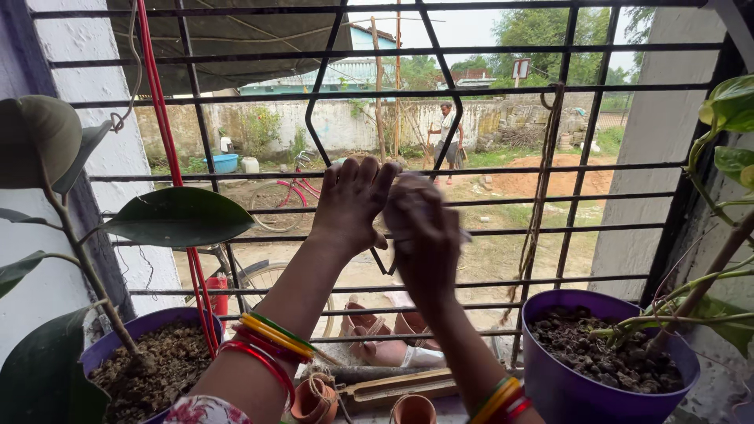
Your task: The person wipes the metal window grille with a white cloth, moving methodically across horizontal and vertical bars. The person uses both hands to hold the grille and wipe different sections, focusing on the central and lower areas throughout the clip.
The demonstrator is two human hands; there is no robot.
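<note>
Gripping horizontal (left-right) grille bar (503, 169) barehanded.

I see black bars on the window grille (503, 129), against which my left hand (351, 206) and right hand (424, 235) are raised. My left wrist carries red, orange and green bangles (265, 345); my right wrist carries bangles (500, 399) in those colours too. Both flower pots, left (118, 345) and right (565, 392), are purple with dark brown soil. The leaves (181, 216) are deep green. A red cord (169, 157) hangs at left. Small clay pots (314, 400) are terracotta.
</note>
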